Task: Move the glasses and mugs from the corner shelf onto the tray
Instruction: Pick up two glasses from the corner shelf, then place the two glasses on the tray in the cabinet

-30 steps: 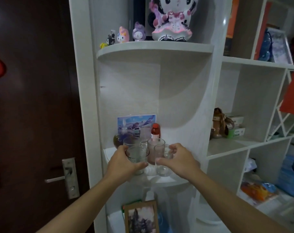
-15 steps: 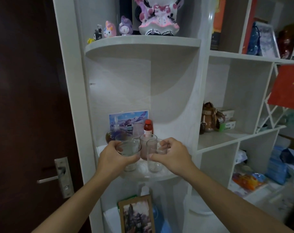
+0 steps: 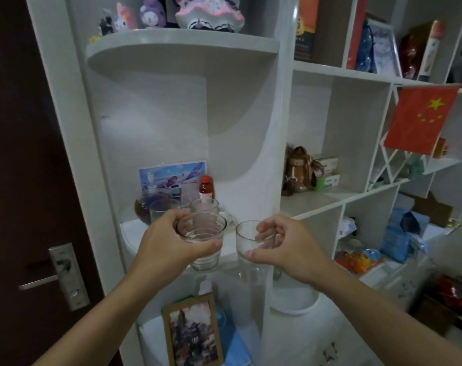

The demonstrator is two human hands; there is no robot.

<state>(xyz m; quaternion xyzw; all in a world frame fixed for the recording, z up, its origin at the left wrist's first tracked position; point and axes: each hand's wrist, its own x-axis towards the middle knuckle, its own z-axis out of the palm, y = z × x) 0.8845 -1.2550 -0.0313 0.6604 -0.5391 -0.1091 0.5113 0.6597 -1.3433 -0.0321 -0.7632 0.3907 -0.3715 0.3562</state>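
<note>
My left hand [image 3: 166, 244] grips a clear ribbed glass [image 3: 202, 241] and holds it just in front of the white corner shelf [image 3: 135, 233]. In my right hand [image 3: 285, 247] is a taller clear glass [image 3: 247, 249], lifted off the shelf and out past its front edge. On the shelf behind them stand a glass mug with a handle [image 3: 206, 210] and one more clear glass [image 3: 160, 210], partly hidden by my left hand. No tray is in view.
A round dark bottle [image 3: 145, 210], a red-capped bottle [image 3: 206, 187] and an aeroplane photo [image 3: 171, 175] stand at the back of the shelf. Below it leans a framed picture [image 3: 191, 334]. A dark door [image 3: 26, 180] is left, open cubbies with boxes right.
Both hands have lifted their glasses off the shelf and drawn them towards me. The right hand has moved its glass to the right, away from the left one.
</note>
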